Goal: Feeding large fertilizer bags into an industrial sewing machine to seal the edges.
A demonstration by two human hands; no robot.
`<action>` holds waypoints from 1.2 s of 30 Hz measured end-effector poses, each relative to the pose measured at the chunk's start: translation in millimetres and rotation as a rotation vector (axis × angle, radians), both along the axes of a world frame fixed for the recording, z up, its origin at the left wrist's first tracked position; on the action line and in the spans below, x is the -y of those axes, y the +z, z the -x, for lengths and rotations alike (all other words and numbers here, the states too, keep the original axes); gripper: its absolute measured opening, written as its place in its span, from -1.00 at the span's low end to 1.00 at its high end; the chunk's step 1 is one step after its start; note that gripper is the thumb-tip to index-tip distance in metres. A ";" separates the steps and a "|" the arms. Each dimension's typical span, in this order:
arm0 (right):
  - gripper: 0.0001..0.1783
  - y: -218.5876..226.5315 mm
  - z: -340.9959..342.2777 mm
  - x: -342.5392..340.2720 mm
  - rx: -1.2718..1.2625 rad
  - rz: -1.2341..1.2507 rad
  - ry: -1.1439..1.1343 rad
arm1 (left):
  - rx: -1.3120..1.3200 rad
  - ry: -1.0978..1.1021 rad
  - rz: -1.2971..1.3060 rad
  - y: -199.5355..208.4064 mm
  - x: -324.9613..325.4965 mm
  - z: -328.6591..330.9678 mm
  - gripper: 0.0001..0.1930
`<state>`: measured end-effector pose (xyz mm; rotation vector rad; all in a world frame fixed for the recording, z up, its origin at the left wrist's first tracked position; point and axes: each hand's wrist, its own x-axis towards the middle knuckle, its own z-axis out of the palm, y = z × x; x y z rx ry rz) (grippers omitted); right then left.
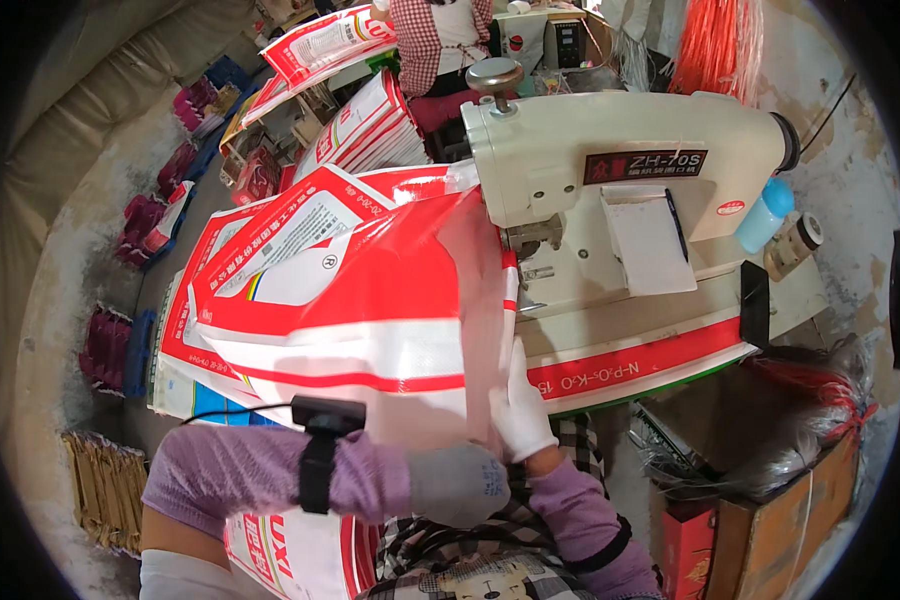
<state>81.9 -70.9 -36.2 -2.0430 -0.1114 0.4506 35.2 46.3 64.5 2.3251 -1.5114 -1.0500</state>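
Note:
A red and white printed sack (370, 290) lies before me on a stack of similar sacks. Its right edge runs up beside the needle area of a cream sewing machine (550, 170). In a white glove, my right hand (523, 410) is closed on that edge, its fingers pointing toward the machine. My left hand (460, 485), in a grey glove, is by the sack's near edge. Its fingers are turned away and hidden. My left forearm reaches across from the left, with a small black device (328, 415) strapped over its purple sleeve.
Another person (440, 45) sits at the back near stacked sacks (370, 125). A white pad (648, 240) and a blue bottle (766, 215) are at the machine. Strands (840, 400) hang over a brown box (790, 515) at right. Purple bundles (108, 350) line the left wall.

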 end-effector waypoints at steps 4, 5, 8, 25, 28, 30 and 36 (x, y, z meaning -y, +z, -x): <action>-0.07 -11.1 27.6 11.5 0.118 0.172 0.042 | -0.199 -0.242 -0.399 23.9 26.1 -35.5 -0.79; -0.02 -4.5 28.4 5.6 0.208 0.264 0.097 | -0.119 -0.269 -0.500 47.8 19.4 -47.2 -0.76; 0.01 -12.0 -22.9 5.9 0.461 0.387 0.128 | 0.158 -0.174 -0.300 93.6 -9.9 -94.8 -0.84; -0.34 -68.1 -71.0 -34.2 0.210 0.400 0.101 | 0.369 -0.168 -0.030 0.8 30.6 17.3 -0.97; -0.02 5.2 3.4 2.4 0.050 0.466 0.234 | 0.560 -0.088 0.161 13.2 19.1 -6.8 -0.92; -0.01 -6.9 3.7 -0.2 0.133 0.453 0.237 | 0.682 -0.093 0.082 66.4 -24.6 -73.2 -0.93; -0.80 -20.7 -112.7 -23.3 0.259 0.740 0.113 | -0.023 -0.147 -0.233 65.3 17.1 -31.6 -0.47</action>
